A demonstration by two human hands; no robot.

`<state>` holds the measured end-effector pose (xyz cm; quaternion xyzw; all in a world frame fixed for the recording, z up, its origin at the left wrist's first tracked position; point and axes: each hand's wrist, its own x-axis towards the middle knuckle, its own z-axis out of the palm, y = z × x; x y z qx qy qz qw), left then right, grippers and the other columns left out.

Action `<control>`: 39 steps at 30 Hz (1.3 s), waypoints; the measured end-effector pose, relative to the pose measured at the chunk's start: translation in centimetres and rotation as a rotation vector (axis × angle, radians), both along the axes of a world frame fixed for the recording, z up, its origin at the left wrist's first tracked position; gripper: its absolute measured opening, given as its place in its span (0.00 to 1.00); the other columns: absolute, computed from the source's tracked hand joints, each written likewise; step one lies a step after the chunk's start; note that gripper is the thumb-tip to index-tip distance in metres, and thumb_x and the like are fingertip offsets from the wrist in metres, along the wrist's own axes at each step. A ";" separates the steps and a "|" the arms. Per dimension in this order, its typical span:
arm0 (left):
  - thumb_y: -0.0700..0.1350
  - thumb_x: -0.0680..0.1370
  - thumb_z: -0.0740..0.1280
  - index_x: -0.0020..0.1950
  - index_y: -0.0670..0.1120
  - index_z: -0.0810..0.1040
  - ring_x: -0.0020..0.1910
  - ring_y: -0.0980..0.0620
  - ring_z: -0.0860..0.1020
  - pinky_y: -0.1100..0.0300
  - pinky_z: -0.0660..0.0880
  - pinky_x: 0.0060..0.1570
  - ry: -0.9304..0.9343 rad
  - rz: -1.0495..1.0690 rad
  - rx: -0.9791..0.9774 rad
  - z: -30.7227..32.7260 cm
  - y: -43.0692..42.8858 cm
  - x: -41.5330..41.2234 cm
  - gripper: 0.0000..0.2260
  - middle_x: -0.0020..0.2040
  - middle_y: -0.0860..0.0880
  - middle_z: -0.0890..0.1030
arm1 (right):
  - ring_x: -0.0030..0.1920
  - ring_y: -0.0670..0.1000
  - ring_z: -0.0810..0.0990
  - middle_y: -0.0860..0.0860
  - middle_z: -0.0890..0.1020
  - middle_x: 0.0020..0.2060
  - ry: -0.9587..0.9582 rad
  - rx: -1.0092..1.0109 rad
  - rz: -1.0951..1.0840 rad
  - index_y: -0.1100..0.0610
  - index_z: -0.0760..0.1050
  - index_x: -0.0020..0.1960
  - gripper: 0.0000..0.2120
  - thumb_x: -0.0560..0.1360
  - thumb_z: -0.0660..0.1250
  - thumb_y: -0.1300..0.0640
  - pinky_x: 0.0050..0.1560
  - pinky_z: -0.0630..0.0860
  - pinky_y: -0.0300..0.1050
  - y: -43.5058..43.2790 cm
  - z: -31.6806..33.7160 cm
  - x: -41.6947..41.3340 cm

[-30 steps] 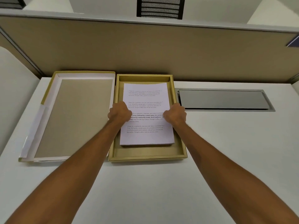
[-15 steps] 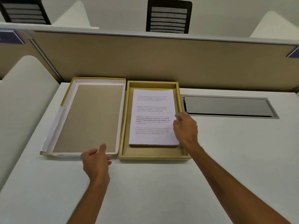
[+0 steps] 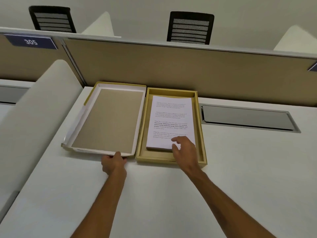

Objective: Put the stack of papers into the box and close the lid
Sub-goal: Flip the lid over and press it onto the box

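At the bench's (image 3: 223, 177) far edge, white printed paper stack (image 3: 171, 122) fills the gold cardboard box (image 3: 199, 127). Left hand (image 3: 114, 163) pinches the upturned gold lid's (image 3: 108, 117) near rim, ready to flip; right hand (image 3: 186, 149), grip loose and empty, steadies the papers.

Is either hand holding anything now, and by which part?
The left hand grips the lid at its near edge. The right hand holds nothing, open over the papers.

stack of papers (image 3: 171, 122) inside the box (image 3: 204, 134), lid (image 3: 109, 117) just left, both on the desk (image 3: 154, 194)
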<state>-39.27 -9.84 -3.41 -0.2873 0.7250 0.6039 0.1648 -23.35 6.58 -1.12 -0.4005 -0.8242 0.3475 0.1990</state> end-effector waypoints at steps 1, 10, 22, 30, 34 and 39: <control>0.35 0.75 0.69 0.60 0.39 0.75 0.50 0.40 0.83 0.55 0.81 0.42 0.036 0.007 0.017 0.1 0.0 0.3 0.14 0.57 0.40 0.80 | 0.60 0.50 0.80 0.52 0.83 0.60 0.000 -0.022 0.003 0.56 0.80 0.60 0.11 0.77 0.70 0.61 0.63 0.78 0.48 -0.4 0.0 -0.1; 0.37 0.74 0.73 0.59 0.43 0.69 0.52 0.42 0.82 0.55 0.79 0.50 0.526 -0.200 -0.181 0.7 -0.2 3.9 0.18 0.57 0.41 0.81 | 0.51 0.43 0.80 0.49 0.83 0.57 0.119 -0.286 0.050 0.55 0.81 0.60 0.11 0.78 0.70 0.57 0.47 0.73 0.28 -2.1 1.1 -1.4; 0.42 0.69 0.79 0.64 0.39 0.78 0.49 0.41 0.81 0.45 0.84 0.37 1.061 -0.737 -0.634 0.9 0.6 6.3 0.26 0.54 0.38 0.79 | 0.55 0.56 0.86 0.54 0.87 0.54 0.581 -0.813 0.082 0.57 0.77 0.66 0.30 0.78 0.55 0.37 0.54 0.83 0.54 -2.6 6.0 -0.4; 0.39 0.71 0.76 0.64 0.44 0.81 0.49 0.44 0.82 0.54 0.80 0.27 1.292 -0.915 -0.827 0.4 1.2 6.8 0.21 0.51 0.42 0.82 | 0.54 0.55 0.86 0.51 0.88 0.51 0.793 -0.893 -0.154 0.44 0.85 0.52 0.17 0.75 0.63 0.36 0.48 0.84 0.61 -0.8 7.4 3.0; 0.40 0.74 0.75 0.65 0.46 0.81 0.49 0.46 0.82 0.56 0.78 0.27 1.403 -0.974 -0.885 -0.5 1.4 6.7 0.20 0.51 0.44 0.82 | 0.51 0.58 0.87 0.60 0.85 0.54 0.710 -0.827 -0.377 0.60 0.78 0.59 0.21 0.74 0.74 0.47 0.43 0.85 0.58 0.1 5.8 4.9; 0.41 0.71 0.78 0.66 0.46 0.80 0.52 0.45 0.82 0.55 0.80 0.28 1.383 -1.085 -0.847 -0.8 1.3 6.8 0.23 0.53 0.43 0.83 | 0.42 0.55 0.87 0.59 0.84 0.47 0.633 -0.783 -0.569 0.62 0.76 0.56 0.23 0.70 0.79 0.49 0.37 0.85 0.51 0.8 3.5 6.2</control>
